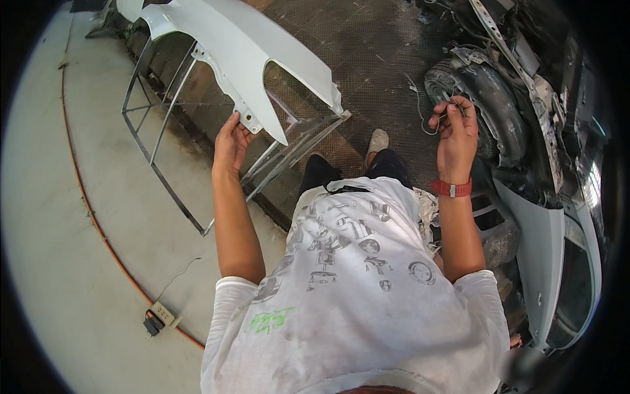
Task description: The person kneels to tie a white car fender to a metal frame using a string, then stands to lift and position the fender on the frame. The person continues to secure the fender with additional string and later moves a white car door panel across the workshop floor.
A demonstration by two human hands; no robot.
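Note:
A white car fender (243, 39) rests on a metal frame stand (161, 141) ahead and to the left. My left hand (232, 146) pinches the fender's near lower tab, beside a small bolt hole, with the thumb on top and the fingers curled beneath. On the right, my right hand (457, 134) is raised with its fingertips closed on a thin pale wire (420, 108). One end of that wire dangles to the left of the hand in a loose curve. The red wristband is on my right wrist.
To the right stands a stripped car body (541, 85) with a dark wheel (443, 82). A pale car door (541, 256) is below it. An orange cable (87, 203) runs along the left floor to a socket block (163, 314). Dark mesh flooring (374, 52) lies ahead.

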